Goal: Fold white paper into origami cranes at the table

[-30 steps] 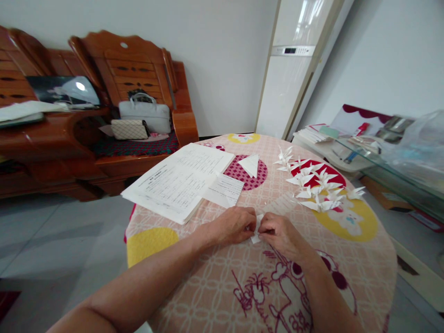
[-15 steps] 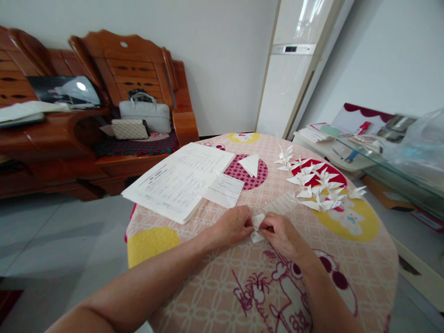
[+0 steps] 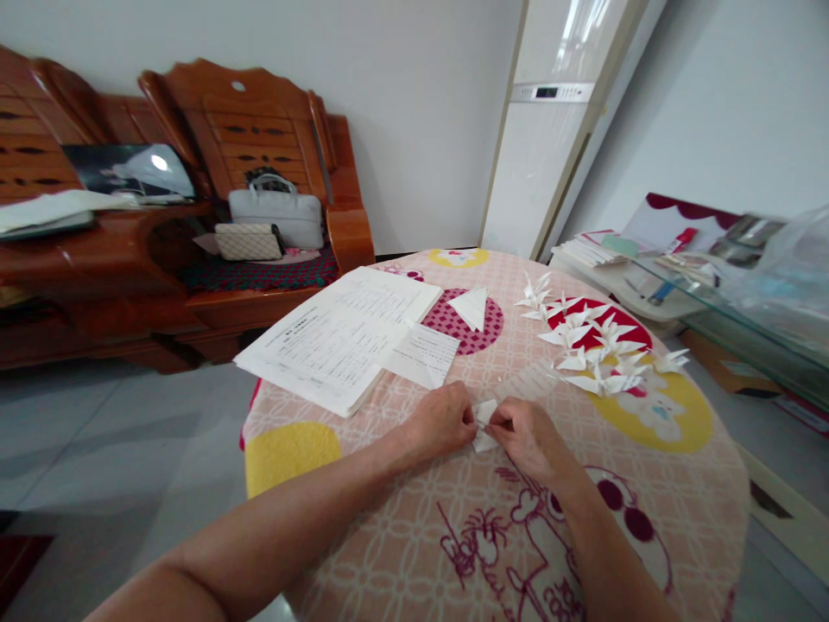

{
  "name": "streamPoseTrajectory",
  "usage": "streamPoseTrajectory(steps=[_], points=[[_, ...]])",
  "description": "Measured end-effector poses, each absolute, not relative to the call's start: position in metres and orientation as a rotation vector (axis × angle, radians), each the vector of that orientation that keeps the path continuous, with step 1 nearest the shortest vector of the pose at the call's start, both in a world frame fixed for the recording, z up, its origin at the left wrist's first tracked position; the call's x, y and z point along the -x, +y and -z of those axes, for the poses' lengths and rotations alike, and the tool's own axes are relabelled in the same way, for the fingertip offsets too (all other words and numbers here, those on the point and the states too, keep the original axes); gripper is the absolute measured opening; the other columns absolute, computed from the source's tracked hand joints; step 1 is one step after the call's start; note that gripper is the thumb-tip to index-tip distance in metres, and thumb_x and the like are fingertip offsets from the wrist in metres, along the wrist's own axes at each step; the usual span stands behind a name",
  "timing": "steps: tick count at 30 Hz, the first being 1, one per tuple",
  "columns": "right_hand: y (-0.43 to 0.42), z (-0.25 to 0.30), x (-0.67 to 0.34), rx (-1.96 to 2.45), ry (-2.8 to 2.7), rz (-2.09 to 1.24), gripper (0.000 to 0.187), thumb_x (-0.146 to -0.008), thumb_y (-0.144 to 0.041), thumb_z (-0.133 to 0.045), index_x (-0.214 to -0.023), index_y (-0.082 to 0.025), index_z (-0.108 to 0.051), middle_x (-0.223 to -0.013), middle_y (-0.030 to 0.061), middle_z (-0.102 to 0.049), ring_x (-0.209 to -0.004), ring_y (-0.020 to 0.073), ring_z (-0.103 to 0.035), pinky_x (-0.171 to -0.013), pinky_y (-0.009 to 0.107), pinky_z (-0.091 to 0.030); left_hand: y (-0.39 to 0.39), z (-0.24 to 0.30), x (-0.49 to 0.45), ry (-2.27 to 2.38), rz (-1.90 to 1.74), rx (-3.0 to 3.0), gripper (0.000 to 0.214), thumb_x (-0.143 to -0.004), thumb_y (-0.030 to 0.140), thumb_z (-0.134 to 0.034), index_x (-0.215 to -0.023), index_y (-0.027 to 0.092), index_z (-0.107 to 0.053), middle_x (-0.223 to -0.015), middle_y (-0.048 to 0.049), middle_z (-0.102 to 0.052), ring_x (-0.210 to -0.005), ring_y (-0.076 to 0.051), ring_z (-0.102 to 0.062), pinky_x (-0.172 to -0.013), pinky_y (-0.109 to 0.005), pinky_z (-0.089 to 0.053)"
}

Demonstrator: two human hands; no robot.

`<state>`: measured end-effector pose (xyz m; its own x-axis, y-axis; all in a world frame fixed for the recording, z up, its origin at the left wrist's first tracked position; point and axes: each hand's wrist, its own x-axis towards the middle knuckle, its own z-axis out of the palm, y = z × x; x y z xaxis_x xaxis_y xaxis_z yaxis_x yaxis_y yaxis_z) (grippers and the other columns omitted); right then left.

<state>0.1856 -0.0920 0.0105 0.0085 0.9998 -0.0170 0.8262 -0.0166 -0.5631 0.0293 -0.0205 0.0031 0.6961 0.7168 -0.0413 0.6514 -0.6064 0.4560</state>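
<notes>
A small folded piece of white paper lies on the tablecloth between my two hands. My left hand pinches its left side, fingers curled. On the other side my right hand grips it between thumb and fingertips. The fingers cover much of the paper, so its exact folds cannot be made out. Just beyond my right hand, a thin strip of paper lies flat. Several folded paper cranes stand grouped to the right, some way from my right hand.
An open stack of printed sheets lies at the table's left, with a loose printed square against it. Behind is a folded paper triangle. A glass shelf adjoins the table's right; a wooden sofa stands back left.
The whole view has shifted slightly, so things appear a little farther right. Both hands keep hold of the folded paper, with barely any finger movement.
</notes>
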Motion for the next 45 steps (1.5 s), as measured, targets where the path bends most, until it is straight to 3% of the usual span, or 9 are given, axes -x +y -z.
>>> streamPoseTrajectory(steps=[9,14,24,45], points=[[-0.090,-0.008,-0.185,1.923,-1.876,-0.598,0.015,-0.080,-0.021,-0.061,-0.069,-0.016,-0.069,-0.070,0.0060,-0.070,-0.065,0.0162,-0.060,-0.059,0.025,-0.035,-0.016,-0.003,-0.027,0.995,-0.256,-2.433,0.006,-0.071,0.020,-0.059,-0.072,0.015,-0.062,-0.079,-0.0039,-0.060,-0.069,-0.015,-0.056,-0.061,-0.024,-0.041],[-0.090,-0.007,-0.186,1.904,-1.891,-0.599,0.014,-0.080,-0.019,-0.060,-0.070,-0.016,-0.069,-0.071,0.0062,-0.070,-0.067,0.0165,-0.061,-0.060,0.025,-0.036,-0.012,-0.006,-0.024,0.820,-0.350,-2.404,0.024,-0.067,0.014,-0.062,-0.091,0.017,-0.061,-0.089,-0.0017,-0.061,-0.075,-0.013,-0.056,-0.066,-0.022,-0.043],[-0.090,-0.012,-0.184,1.949,-1.890,-0.587,0.011,-0.078,-0.015,-0.061,-0.070,-0.015,-0.069,-0.072,0.0061,-0.070,-0.067,0.0161,-0.060,-0.060,0.025,-0.036,-0.004,-0.001,-0.022,0.734,-0.323,-2.387,0.020,-0.067,0.012,-0.062,-0.085,0.017,-0.069,-0.081,-0.0005,-0.061,-0.071,-0.011,-0.056,-0.064,-0.020,-0.042],[-0.089,-0.011,-0.184,1.960,-1.889,-0.570,0.014,-0.077,-0.016,-0.058,-0.068,-0.016,-0.069,-0.069,0.0062,-0.069,-0.064,0.0162,-0.059,-0.059,0.026,-0.035,-0.008,-0.001,-0.026,0.855,-0.343,-2.383,0.017,-0.068,0.017,-0.062,-0.082,0.018,-0.070,-0.080,-0.0003,-0.064,-0.072,-0.013,-0.057,-0.064,-0.022,-0.042]])
